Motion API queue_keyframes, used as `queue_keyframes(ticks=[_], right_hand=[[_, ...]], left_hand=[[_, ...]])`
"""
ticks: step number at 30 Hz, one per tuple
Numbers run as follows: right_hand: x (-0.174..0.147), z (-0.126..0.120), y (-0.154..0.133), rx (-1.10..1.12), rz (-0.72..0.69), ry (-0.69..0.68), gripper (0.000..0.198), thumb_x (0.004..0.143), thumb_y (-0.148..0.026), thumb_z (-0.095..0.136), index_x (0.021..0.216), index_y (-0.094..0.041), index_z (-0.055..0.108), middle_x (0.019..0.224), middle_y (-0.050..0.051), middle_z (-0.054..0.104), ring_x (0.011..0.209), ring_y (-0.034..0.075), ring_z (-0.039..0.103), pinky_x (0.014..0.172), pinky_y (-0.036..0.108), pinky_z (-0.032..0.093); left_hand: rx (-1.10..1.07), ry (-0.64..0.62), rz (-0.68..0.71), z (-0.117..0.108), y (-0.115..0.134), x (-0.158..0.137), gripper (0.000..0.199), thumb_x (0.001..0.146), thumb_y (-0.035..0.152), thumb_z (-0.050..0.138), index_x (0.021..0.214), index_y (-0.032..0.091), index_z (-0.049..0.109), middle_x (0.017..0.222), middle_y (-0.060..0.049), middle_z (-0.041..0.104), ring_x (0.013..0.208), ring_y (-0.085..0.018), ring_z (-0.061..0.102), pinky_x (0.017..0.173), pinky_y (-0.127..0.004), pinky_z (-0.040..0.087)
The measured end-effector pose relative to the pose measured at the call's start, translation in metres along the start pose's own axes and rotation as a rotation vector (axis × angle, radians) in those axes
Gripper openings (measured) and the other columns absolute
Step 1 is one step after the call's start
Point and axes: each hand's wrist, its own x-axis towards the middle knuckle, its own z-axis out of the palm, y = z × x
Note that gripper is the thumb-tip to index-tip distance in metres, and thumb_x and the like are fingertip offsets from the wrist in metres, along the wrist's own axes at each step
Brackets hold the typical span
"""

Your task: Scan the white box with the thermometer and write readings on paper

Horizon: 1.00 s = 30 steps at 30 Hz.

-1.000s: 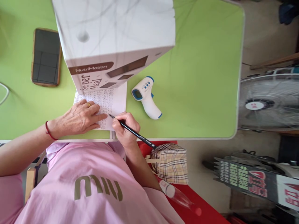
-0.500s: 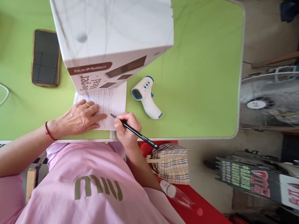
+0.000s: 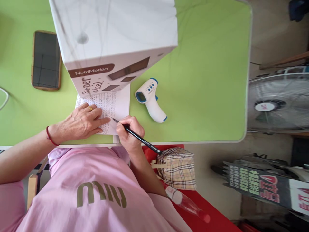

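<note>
My right hand (image 3: 131, 132) grips a black pen (image 3: 144, 141), its tip pointing left at the written paper. Under both hands lies a white sheet of paper (image 3: 122, 104) covered with rows of small handwriting; its right strip is blank. My left hand (image 3: 84, 120) rests flat on the sheet with its fingers apart, the index finger reaching close to the pen tip. A large white box (image 3: 116, 29) marked NutriMotion stands at the far side and hides the paper's upper part. To the right of the paper sits a white and blue infrared thermometer (image 3: 151, 100).
A phone (image 3: 46, 60) in a brown case lies left of the box, near a white cable (image 3: 5, 98). Below the green table's (image 3: 207, 80) edge, a plaid bag (image 3: 178, 169) and a plastic bottle (image 3: 188, 203) rest on a red surface. A fan (image 3: 277, 103) stands at right.
The pen tip and my right hand have shifted very slightly to the left. My left hand stays on the paper; the view has moved a little.
</note>
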Motion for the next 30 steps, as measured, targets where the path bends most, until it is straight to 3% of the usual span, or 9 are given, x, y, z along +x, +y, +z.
queue_keyframes(ticks=[5, 16, 30], right_hand=[[0.0003, -0.0006, 0.0001, 0.016, 0.026, 0.068, 0.011, 0.089, -0.02, 0.057, 0.08, -0.025, 0.053, 0.066, -0.006, 0.059, 0.056, 0.012, 0.054, 0.058, 0.025, 0.046], [0.0007, 0.0006, -0.0004, -0.01, 0.047, 0.052, 0.01, 0.085, -0.021, 0.057, 0.077, -0.025, 0.053, 0.061, -0.007, 0.056, 0.052, 0.012, 0.051, 0.054, 0.025, 0.045], [-0.0022, -0.0016, 0.0001, -0.021, 0.106, 0.026, 0.011, 0.089, -0.028, 0.057, 0.079, -0.025, 0.056, 0.063, -0.005, 0.059, 0.059, 0.014, 0.057, 0.061, 0.028, 0.049]], left_hand=[[-0.003, -0.063, -0.027, -0.0017, 0.0006, 0.0003, 0.032, 0.106, 0.038, 0.052, 0.13, 0.021, 0.065, 0.095, -0.008, 0.062, 0.078, -0.024, 0.057, 0.071, -0.037, 0.042], [-0.005, -0.061, -0.022, -0.0011, -0.0005, -0.0007, 0.033, 0.107, 0.04, 0.051, 0.13, 0.021, 0.065, 0.095, -0.008, 0.062, 0.078, -0.024, 0.057, 0.071, -0.037, 0.041], [-0.016, -0.069, -0.029, -0.0008, -0.0006, -0.0003, 0.034, 0.105, 0.041, 0.053, 0.131, 0.022, 0.063, 0.095, -0.008, 0.063, 0.08, -0.024, 0.058, 0.072, -0.037, 0.041]])
